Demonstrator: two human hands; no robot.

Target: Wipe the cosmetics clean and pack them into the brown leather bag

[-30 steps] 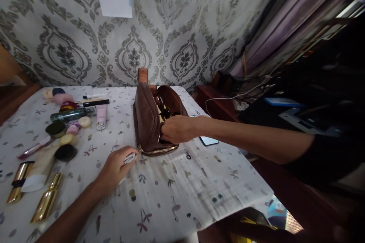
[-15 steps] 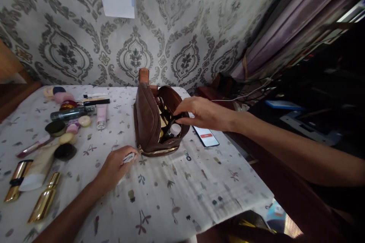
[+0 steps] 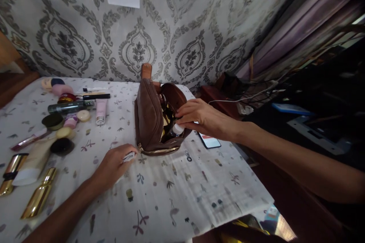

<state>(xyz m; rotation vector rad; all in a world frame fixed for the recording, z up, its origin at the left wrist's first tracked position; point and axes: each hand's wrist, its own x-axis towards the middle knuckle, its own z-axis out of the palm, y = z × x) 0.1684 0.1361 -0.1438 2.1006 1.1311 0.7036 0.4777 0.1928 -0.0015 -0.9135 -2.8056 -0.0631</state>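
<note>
A brown makeup bag stands unzipped on the table, its tan strap tab sticking up at the back. Cosmetics fill it, among them a jar with a white cap near the front. My right hand reaches in from the right, fingers bent together over this cap; the thumb's grip is partly hidden. Beside the bag's front left corner, at the zip end, my left hand is closed around something white and crumpled, like cloth or tissue.
Several cosmetics lie at the left, including a gold bottle, a beige tube, a pink tube and a black round lid. A phone lies right of the bag. The patterned tablecloth ends at the right.
My right hand has moved slightly down, toward the front of the bag, and its fingers now cover part of the white cap. My left hand stays by the bag's corner. The view has shifted slightly.
</note>
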